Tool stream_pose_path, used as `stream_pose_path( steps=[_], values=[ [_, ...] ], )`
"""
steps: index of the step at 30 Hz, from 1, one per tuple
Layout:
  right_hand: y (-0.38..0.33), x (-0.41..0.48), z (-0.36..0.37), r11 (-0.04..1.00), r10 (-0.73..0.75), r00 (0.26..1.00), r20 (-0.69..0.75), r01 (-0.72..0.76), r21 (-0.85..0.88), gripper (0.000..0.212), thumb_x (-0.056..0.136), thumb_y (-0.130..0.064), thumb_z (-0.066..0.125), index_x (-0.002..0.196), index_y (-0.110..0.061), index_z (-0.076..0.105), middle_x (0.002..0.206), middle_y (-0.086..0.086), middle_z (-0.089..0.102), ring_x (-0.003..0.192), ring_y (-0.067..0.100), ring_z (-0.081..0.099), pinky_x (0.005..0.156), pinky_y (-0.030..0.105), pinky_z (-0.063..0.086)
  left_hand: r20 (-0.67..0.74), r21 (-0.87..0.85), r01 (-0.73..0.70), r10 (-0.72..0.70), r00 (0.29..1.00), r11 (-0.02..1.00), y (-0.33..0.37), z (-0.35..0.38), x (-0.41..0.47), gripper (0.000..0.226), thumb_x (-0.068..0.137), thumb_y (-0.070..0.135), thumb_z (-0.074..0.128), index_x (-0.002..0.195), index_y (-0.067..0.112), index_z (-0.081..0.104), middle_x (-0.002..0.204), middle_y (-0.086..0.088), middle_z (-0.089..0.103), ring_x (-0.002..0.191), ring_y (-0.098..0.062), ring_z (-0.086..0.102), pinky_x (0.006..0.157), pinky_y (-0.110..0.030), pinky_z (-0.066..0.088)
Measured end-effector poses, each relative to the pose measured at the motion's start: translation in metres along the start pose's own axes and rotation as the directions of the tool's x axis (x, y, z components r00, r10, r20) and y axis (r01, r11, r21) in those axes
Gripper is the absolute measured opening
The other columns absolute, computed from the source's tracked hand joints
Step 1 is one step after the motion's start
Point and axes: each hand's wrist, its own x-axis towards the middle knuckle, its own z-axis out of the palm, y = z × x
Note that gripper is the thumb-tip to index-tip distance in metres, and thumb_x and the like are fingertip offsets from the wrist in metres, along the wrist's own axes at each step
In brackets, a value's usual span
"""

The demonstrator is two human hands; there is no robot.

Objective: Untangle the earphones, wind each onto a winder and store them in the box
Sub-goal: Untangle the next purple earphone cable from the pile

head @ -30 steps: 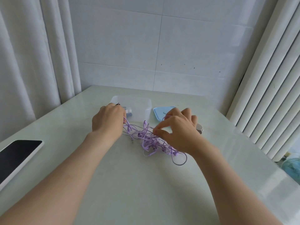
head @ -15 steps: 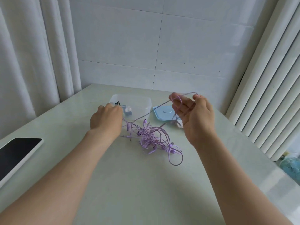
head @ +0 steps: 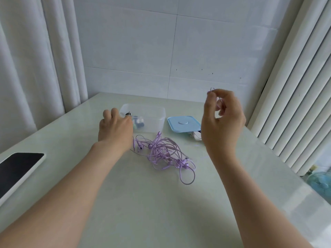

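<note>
- The right hand has been lifted well above the table, higher than half a second ago, with thumb and forefinger pinched together on the tip of a thin purple strand.
- Only a short bit of cord is seen at the fingertips; whether it still runs down to the pile cannot be told.
- The earphones are left as a purple tangle in the middle of the table, just in front of the box, with one loop trailing toward the near edge.
- The left hand is kept low at the tangle's left side, fingers curled down; what is gripped beneath is hidden.
- The clear box is open near the far edge, with small things inside, possibly winders; its blue lid lies beside it on the right.
- A tablet lies at the left edge.
- Judged from this, one strand is being drawn out; untangling has barely begun, and nothing is wound.
</note>
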Motion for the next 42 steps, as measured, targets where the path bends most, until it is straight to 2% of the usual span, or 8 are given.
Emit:
stream_pose_path(
  steps=[6, 12, 15, 18, 20, 23, 27, 42],
  values=[
    [0.024, -0.009, -0.001, 0.683, 0.270, 0.879, 0.394, 0.114, -0.721, 0.019, 0.091, -0.028, 0.059, 0.078, -0.018, 0.067, 0.090, -0.001, 0.055, 0.096, 0.025, 0.025, 0.080, 0.038, 0.017, 0.181, -0.177, -0.238, 0.269, 0.946, 0.955, 0.016, -0.008, -0.008, 0.061, 0.078, 0.017, 0.056, 0.131, 0.047, 0.051, 0.123, 0.005, 0.030, 0.120, -0.026, 0.027, 0.087, -0.037, 0.022],
    [0.023, -0.008, -0.015, 0.408, 0.572, 0.687, 0.447, 0.235, -0.882, 0.020, 0.072, -0.006, 0.060, 0.074, -0.019, 0.046, 0.075, 0.001, 0.051, 0.105, 0.034, 0.039, 0.100, 0.048, 0.027, 0.242, -0.476, -0.300, 0.451, 0.859, 0.826, 0.020, -0.023, -0.016, 0.065, 0.071, 0.030, 0.061, 0.130, 0.055, 0.046, 0.143, 0.019, 0.036, 0.137, -0.012, 0.026, 0.106, -0.038, 0.028],
    [0.030, -0.007, -0.010, 0.512, 0.461, 0.685, 0.565, 0.315, -0.799, 0.025, 0.078, -0.005, 0.063, 0.096, -0.022, 0.064, 0.106, 0.002, 0.060, 0.138, 0.036, 0.038, 0.116, 0.051, 0.019, 0.255, -0.694, -0.205, 0.501, 0.827, 0.690, 0.019, -0.028, -0.017, 0.072, 0.076, 0.024, 0.076, 0.133, 0.049, 0.039, 0.143, 0.022, 0.041, 0.135, -0.005, 0.039, 0.107, -0.034, 0.040],
    [0.021, -0.006, -0.002, 0.862, 0.311, 0.705, 0.637, 0.072, -0.501, 0.022, 0.090, -0.013, 0.060, 0.102, -0.025, 0.075, 0.103, -0.002, 0.075, 0.111, 0.025, 0.064, 0.092, 0.034, 0.045, 0.176, -0.757, -0.177, 0.458, 0.872, 0.629, 0.017, -0.024, -0.013, 0.051, 0.085, 0.025, 0.075, 0.126, 0.044, 0.052, 0.130, 0.027, 0.052, 0.129, 0.002, 0.048, 0.104, -0.028, 0.042],
    [0.010, -0.008, 0.000, 0.927, 0.357, 0.627, 0.693, -0.146, -0.345, 0.016, 0.093, -0.029, 0.062, 0.089, -0.024, 0.076, 0.081, -0.003, 0.078, 0.083, 0.019, 0.070, 0.076, 0.033, 0.054, 0.105, -0.740, -0.215, 0.426, 0.899, 0.637, 0.018, -0.020, -0.010, 0.033, 0.090, 0.021, 0.068, 0.116, 0.041, 0.064, 0.120, 0.024, 0.061, 0.114, 0.008, 0.056, 0.098, -0.024, 0.047],
    [0.001, -0.010, -0.005, 0.923, 0.385, 0.420, 0.822, -0.162, -0.350, 0.026, 0.085, -0.052, 0.072, 0.083, -0.027, 0.078, 0.073, -0.005, 0.076, 0.073, 0.013, 0.072, 0.068, 0.029, 0.054, 0.088, -0.717, -0.260, 0.454, 0.887, 0.647, 0.020, -0.016, -0.008, 0.034, 0.097, 0.011, 0.057, 0.113, 0.039, 0.071, 0.109, 0.010, 0.068, 0.076, 0.006, 0.064, 0.066, -0.014, 0.046],
    [0.006, -0.009, -0.008, 0.911, 0.405, 0.243, 0.881, -0.181, -0.370, 0.020, 0.077, -0.042, 0.085, 0.092, -0.029, 0.080, 0.079, -0.003, 0.078, 0.076, 0.016, 0.072, 0.075, 0.035, 0.055, 0.152, -0.654, -0.309, 0.520, 0.841, 0.691, 0.019, -0.010, -0.008, 0.026, 0.097, 0.026, 0.064, 0.106, 0.048, 0.074, 0.114, 0.017, 0.065, 0.097, -0.002, 0.064, 0.084, -0.029, 0.052],
    [0.019, -0.011, 0.000, 0.966, 0.158, 0.595, 0.788, -0.258, 0.001, 0.010, 0.092, -0.009, 0.077, 0.089, -0.018, 0.073, 0.076, 0.002, 0.078, 0.074, 0.023, 0.077, 0.080, 0.048, 0.063, -0.006, -0.711, -0.325, 0.456, 0.890, 0.623, 0.018, -0.016, -0.005, 0.007, 0.088, 0.045, 0.080, 0.086, 0.049, 0.075, 0.115, 0.014, 0.057, 0.109, 0.001, 0.054, 0.092, -0.016, 0.037]
  ],
)
